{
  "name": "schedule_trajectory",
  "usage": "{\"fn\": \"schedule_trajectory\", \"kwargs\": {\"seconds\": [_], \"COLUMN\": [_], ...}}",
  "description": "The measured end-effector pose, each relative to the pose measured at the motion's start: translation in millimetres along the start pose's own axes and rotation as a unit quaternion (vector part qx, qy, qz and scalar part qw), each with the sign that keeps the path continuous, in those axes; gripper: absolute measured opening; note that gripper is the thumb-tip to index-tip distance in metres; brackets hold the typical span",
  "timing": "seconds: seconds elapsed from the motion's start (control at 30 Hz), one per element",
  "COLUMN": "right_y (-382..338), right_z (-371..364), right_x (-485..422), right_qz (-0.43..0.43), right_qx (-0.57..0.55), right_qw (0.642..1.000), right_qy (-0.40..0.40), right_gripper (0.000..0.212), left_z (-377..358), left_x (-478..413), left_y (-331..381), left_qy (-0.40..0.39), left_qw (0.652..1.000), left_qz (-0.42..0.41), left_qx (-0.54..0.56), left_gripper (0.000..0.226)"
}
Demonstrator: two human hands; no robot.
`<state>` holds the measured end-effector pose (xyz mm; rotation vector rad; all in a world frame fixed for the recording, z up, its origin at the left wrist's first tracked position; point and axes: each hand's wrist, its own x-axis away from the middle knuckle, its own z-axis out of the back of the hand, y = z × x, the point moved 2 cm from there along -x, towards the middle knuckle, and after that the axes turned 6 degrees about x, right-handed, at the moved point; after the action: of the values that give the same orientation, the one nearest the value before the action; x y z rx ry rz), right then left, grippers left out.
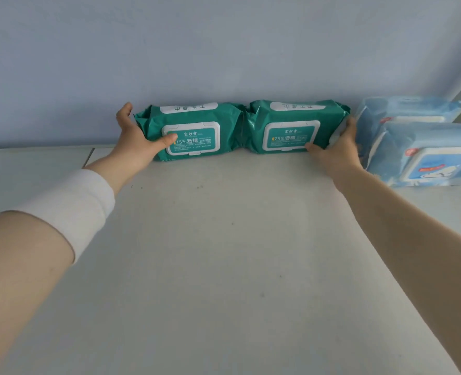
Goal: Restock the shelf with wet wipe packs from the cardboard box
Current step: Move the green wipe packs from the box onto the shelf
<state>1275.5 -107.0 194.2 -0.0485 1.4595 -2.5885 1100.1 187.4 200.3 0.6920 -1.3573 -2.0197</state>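
Observation:
Two green wet wipe packs stand end to end against the blue back wall of the shelf [224,239]. My left hand [136,139] grips the outer end of the left green pack [197,125], thumb across its white lid. My right hand [337,147] grips the outer end of the right green pack [291,123], thumb on the lid's lower corner. The two packs touch in the middle. The cardboard box is not in view.
Two light blue wipe packs [424,147] lean one behind the other at the right, just beside my right hand. The white shelf board stretches bare toward me. A seam in the board runs at the far left [89,158].

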Motion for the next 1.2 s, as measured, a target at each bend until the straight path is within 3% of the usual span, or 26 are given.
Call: {"fn": "schedule_trajectory", "kwargs": {"seconds": [0.1, 0.17, 0.3, 0.4, 0.63, 0.8, 0.87, 1.03, 1.2], "right_y": [-10, -14, -13, -8, 8, 51, 85, 200, 317], "right_z": [12, 16, 38, 68, 187, 303, 348, 448, 496], "right_x": [41, 71, 150, 211, 319, 404, 439, 540, 614], "right_qz": [0.005, 0.035, 0.093, 0.072, -0.008, -0.05, -0.085, -0.211, -0.348], "right_qx": [0.104, 0.209, 0.415, 0.488, 0.564, 0.578, 0.567, 0.512, 0.431], "right_qw": [0.995, 0.976, 0.899, 0.855, 0.789, 0.782, 0.785, 0.796, 0.785], "right_qy": [-0.002, -0.042, -0.107, -0.16, -0.245, -0.229, -0.234, -0.246, -0.278], "right_gripper": [0.09, 0.084, 0.074, 0.062, 0.065, 0.061, 0.057, 0.055, 0.051], "left_z": [7, 9, 8, -1, -60, -143, -182, -285, -365], "left_x": [36, 63, 132, 189, 309, 426, 483, 630, 744], "left_y": [10, 16, 41, 70, 150, 195, 202, 188, 134], "left_qy": [0.032, 0.006, -0.108, -0.227, -0.407, -0.509, -0.539, -0.589, -0.639], "left_qw": [0.988, 0.96, 0.868, 0.787, 0.676, 0.635, 0.611, 0.489, 0.412], "left_qz": [0.038, -0.003, -0.164, -0.203, -0.186, -0.195, -0.235, -0.352, -0.363], "left_qx": [-0.147, -0.279, -0.456, -0.536, -0.586, -0.547, -0.531, -0.539, -0.538], "left_gripper": [0.102, 0.096, 0.065, 0.051, 0.064, 0.056, 0.054, 0.058, 0.061]}}
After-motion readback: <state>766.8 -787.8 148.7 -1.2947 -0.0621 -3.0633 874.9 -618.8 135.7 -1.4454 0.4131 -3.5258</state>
